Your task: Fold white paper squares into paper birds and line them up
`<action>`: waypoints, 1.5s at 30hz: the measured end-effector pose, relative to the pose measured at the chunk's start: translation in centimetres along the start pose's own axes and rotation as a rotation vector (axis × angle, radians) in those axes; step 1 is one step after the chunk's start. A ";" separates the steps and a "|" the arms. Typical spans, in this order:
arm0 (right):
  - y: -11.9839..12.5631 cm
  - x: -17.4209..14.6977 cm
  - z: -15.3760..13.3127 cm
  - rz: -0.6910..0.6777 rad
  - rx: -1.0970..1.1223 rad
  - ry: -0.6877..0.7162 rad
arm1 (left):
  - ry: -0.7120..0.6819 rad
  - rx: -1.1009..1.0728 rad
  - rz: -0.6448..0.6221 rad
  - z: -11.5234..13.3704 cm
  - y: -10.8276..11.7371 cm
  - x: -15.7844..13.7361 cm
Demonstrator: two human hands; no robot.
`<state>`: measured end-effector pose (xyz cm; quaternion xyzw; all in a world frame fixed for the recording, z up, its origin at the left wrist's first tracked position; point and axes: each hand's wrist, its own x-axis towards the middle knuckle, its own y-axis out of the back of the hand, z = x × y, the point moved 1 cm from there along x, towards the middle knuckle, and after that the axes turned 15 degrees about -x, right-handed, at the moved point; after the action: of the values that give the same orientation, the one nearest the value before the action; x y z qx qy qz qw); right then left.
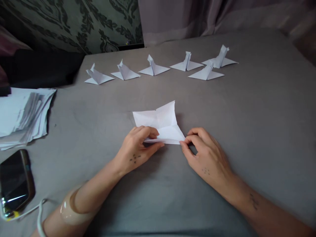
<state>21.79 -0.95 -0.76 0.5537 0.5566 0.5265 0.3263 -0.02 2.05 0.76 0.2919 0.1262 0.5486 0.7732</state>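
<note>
A creased white sheet of paper (166, 120) is between my hands, its far corners raised off the grey surface. My left hand (139, 143) grips its near left edge, with the thumb below and the fingers curled over the top. At the near right corner, my right hand (203, 153) pinches the paper between thumb and fingertips. Beyond the sheet stand several folded white paper figures in a row, among them a paper bird (153, 67) near the middle and another paper bird (207, 72) at the front right.
A stack of white paper (22, 115) lies at the left, with a black cloth (44, 67) behind it. Nearer me are a smartphone (16, 181) and a white cable (40, 214). A patterned panel (98, 23) and a curtain (177, 19) border the far edge.
</note>
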 end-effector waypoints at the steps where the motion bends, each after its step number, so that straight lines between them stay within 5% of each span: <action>1: 0.0 0.0 0.0 0.001 -0.004 0.004 | -0.007 -0.007 -0.028 0.0 0.1 0.1; 8: 0.4 0.0 0.4 -0.046 0.022 0.046 | -0.162 0.068 -0.187 -0.5 0.0 0.4; 17: 0.5 0.0 0.2 -0.049 0.044 0.004 | 0.025 0.110 -0.041 0.4 -0.5 1.0; 28: 0.4 0.4 0.0 -0.099 0.088 -0.071 | 0.298 0.075 -0.132 0.3 -0.2 2.7; 45: 1.2 1.6 4.3 -0.344 0.456 -0.072 | 0.236 0.034 -0.232 -0.1 0.0 3.4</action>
<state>25.94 1.38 -0.27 0.5286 0.7344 0.3048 0.2973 1.11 5.22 1.11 0.2218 0.2583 0.4840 0.8061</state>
